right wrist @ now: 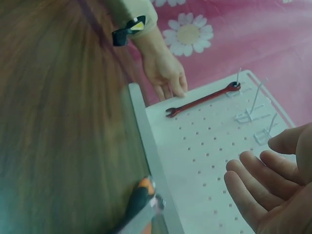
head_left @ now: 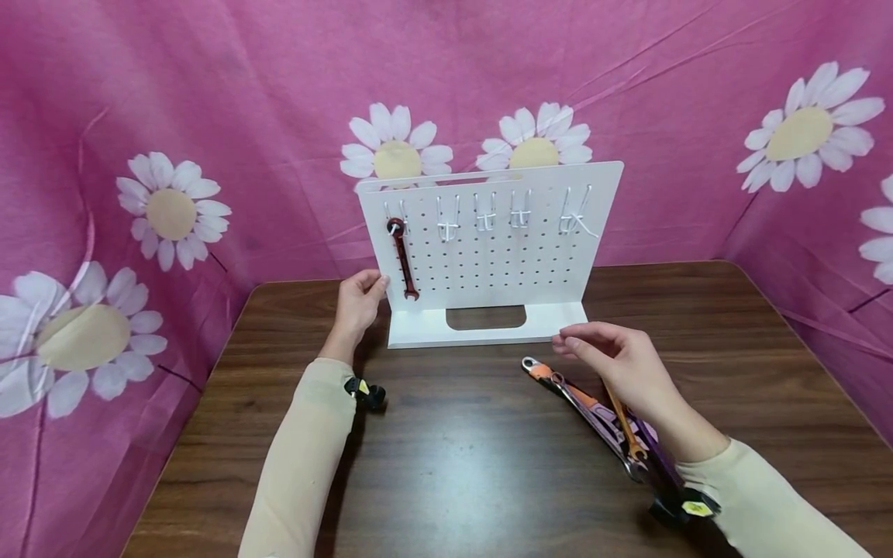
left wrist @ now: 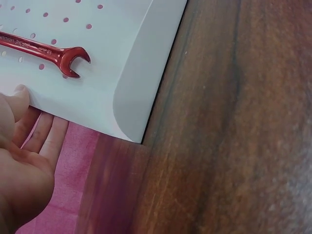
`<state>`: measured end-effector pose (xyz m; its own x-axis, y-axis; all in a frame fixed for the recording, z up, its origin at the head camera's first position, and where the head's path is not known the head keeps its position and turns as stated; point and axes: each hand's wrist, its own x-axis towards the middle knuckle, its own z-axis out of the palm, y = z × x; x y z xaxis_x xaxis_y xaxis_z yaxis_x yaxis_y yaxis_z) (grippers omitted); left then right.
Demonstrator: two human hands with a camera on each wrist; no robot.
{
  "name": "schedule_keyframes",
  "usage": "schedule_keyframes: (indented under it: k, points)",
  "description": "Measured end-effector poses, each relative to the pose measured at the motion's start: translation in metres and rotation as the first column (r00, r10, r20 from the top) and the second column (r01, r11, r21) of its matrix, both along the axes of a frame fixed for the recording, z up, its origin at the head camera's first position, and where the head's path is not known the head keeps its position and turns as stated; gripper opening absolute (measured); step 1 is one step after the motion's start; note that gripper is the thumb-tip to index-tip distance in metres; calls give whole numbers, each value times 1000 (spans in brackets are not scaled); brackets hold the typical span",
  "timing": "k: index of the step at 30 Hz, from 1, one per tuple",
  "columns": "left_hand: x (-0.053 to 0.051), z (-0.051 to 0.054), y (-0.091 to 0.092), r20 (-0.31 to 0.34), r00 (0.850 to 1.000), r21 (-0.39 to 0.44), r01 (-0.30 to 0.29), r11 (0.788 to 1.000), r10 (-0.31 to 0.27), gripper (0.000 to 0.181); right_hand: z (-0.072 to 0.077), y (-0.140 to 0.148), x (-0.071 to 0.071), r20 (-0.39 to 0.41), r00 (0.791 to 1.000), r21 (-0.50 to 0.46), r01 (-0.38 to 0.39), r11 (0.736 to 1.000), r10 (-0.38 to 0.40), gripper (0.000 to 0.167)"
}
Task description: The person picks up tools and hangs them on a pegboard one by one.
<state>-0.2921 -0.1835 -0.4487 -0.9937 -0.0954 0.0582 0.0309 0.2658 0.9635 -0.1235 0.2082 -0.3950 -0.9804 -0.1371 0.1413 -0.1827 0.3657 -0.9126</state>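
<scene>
Pink daisy-print cloth [head_left: 279, 116] hangs behind a wood-grained table [head_left: 446, 465]. On it stands a white, hole-dotted board [head_left: 481, 263], its left edge pinched by the left hand [head_left: 358, 304], thumb in front. A glossy red wrench [head_left: 402, 260] hangs from the leftmost wire hook [head_left: 402, 208], nearly upright, ring end up, forked end down and slightly right. The right hand [head_left: 631, 364], loosely opened and holding nothing, hovers by a slanting wrench pile [head_left: 586, 407] (partly hidden by hand and wrist).
</scene>
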Motion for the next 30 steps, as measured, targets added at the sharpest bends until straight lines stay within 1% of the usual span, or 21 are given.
schedule_keyframes:
  k: [3,7,10,15,20,23,28,30]
  points:
    - [0,1,0,3,1000,-1,3,1000,-3,32,-3,8,8,-10,1000,40,15,999,-14,22]
    - [0,1,1,4,1000,6,-3,1000,3,30,-9,17,19,-32,999,64,19,998,-17,21]
    - [0,1,0,12,1000,0,-2,1000,2,30,-14,22,28,-35,999,106,33,994,-29,20]
    - [-1,-1,-2,27,1000,-17,1,1000,0,33,-24,28,39,-29,998,190,54,980,-49,20]
    - [-2,-1,-3,13,1000,-12,-9,1000,9,33,-35,31,46,-19,997,264,75,962,-73,18]
    - [-1,0,-2,10,1000,-4,-5,1000,5,32,-40,31,52,8,996,292,84,953,-90,16]
    - [-1,-1,-1,8,1000,-17,2,1000,-2,33,-47,32,58,79,991,295,76,953,-104,16]
    - [-2,-2,-2,9,1000,-22,4,1000,-4,33,-48,32,60,98,988,311,80,947,-116,15]
